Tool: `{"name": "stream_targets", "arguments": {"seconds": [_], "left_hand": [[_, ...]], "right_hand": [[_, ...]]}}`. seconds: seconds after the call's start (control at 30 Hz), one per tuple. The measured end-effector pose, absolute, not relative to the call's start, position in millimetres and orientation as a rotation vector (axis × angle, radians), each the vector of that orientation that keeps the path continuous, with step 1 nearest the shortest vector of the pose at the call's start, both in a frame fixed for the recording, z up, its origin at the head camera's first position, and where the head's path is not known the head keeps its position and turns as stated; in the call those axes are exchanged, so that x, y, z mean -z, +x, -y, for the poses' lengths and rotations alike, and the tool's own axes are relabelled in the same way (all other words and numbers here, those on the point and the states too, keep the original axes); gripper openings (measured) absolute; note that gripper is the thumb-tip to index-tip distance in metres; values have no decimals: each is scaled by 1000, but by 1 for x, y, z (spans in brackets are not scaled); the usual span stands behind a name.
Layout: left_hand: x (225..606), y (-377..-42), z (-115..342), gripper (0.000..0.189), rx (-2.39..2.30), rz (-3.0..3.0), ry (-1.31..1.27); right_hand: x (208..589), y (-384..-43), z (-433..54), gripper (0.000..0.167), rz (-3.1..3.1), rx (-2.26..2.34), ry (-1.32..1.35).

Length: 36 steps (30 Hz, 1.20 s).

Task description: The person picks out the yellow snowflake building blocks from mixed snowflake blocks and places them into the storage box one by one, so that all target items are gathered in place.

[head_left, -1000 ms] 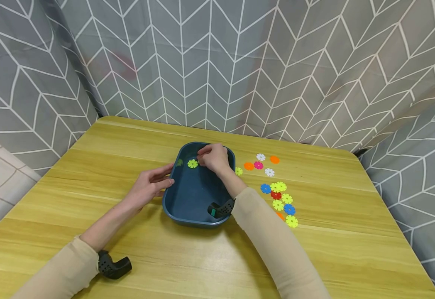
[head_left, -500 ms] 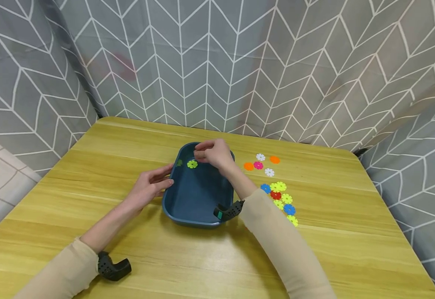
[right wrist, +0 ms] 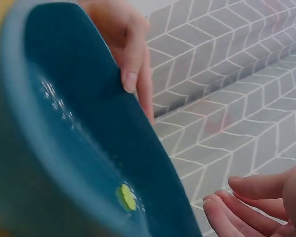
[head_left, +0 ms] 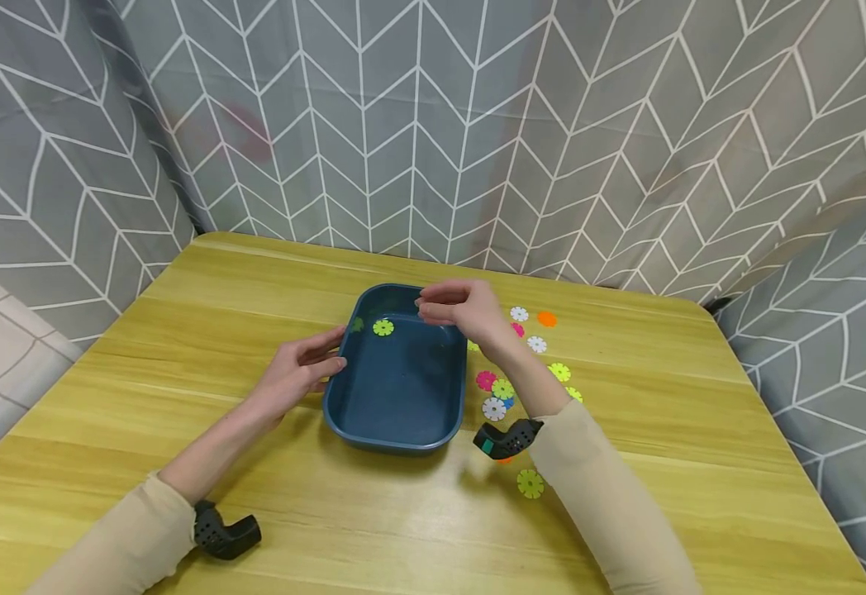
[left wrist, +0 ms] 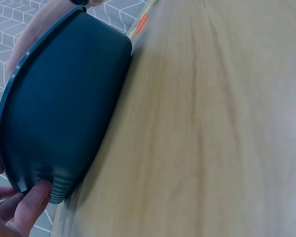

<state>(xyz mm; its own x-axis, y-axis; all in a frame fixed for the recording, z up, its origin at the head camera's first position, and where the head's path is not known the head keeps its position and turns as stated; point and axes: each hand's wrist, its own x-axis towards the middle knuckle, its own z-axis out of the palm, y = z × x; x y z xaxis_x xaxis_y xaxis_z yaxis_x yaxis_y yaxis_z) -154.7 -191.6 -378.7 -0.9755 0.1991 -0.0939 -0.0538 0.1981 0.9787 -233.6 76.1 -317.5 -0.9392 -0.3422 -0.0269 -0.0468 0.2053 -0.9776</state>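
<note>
A dark blue plastic basin (head_left: pixel 403 397) stands on the table with a yellow-green snowflake disc (head_left: pixel 383 327) lying inside near its far left corner. At its left side my left hand (head_left: pixel 292 372) holds the rim, the thumb at the edge and other fingertips against the ridged outer wall (left wrist: pixel 64 108). Above the far right rim, my right hand (head_left: pixel 466 310) hovers with loosely bent fingers. In the right wrist view that right hand (right wrist: pixel 261 202) shows a gap between thumb and fingers, and no disc is visible there. Its forearm hides part of the discs on the table.
Loose snowflake discs lie right of the basin: a white disc (head_left: pixel 494 408), a pink disc (head_left: pixel 486 380), an orange disc (head_left: pixel 547 319), a yellow-green disc (head_left: pixel 530 483) and several more. The wooden table (head_left: pixel 180 330) meets a grey patterned curtain (head_left: pixel 418 140) at the back.
My right hand has risen from inside the basin and shifted right over its far right rim. Discs near the basin's right side now show; the forearm covers others. My left hand stays put.
</note>
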Motion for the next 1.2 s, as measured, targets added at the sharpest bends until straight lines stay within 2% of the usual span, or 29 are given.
{"name": "stream_targets", "arguments": {"seconds": [0.57, 1.2], "left_hand": [[377, -155, 190, 60, -1879, -2266, 147], [377, -154, 190, 60, -1869, -2280, 154]], "right_hand": [[340, -214, -164, 30, -2490, 1595, -321], [365, -199, -236, 37, -2531, 1523, -173]]}}
